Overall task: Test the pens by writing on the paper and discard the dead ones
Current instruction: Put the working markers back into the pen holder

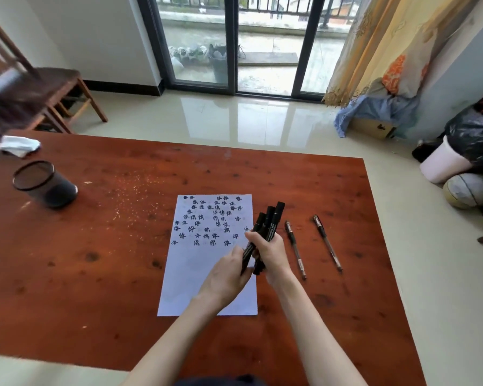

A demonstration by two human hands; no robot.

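Observation:
A white paper covered in black handwritten characters lies in the middle of the red-brown table. Above its right edge, my right hand grips a bundle of black marker pens, tips pointing up and away. My left hand holds the lower end of one black pen in that bundle. Two slim clear-barrelled pens lie on the table right of the paper, one close to my right hand and the other farther right.
A black mesh pen cup stands at the table's left, with a crumpled white tissue behind it. A wooden chair is beyond the far left corner. On the floor at right are a white bin with a black bag and a ball.

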